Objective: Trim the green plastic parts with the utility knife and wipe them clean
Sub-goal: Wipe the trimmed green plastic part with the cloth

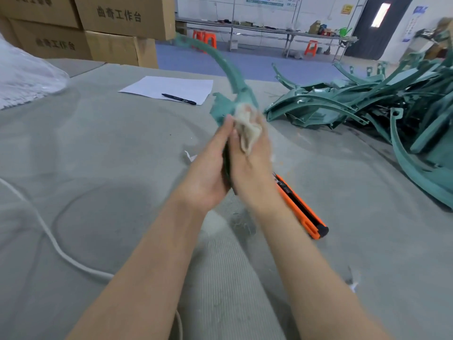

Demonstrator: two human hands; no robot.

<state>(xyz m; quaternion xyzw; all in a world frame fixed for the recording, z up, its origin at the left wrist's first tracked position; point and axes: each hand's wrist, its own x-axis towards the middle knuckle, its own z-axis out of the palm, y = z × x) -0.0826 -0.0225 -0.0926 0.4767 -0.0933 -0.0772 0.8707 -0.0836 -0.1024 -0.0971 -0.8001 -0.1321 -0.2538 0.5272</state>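
the green part [230, 74] rises from the left grip [208, 168], wrapped round its lower end, toward upper centre; the right grip [252, 163] clutches a cloth [247, 128] against it.

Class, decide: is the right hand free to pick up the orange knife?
Likely not yet: the right hand holds a cloth on the green part. The knife lies uncovered beside that forearm, so nothing blocks it.

Bright, even light; green part [228, 67] seemingly motion-blurred; edges bowed.
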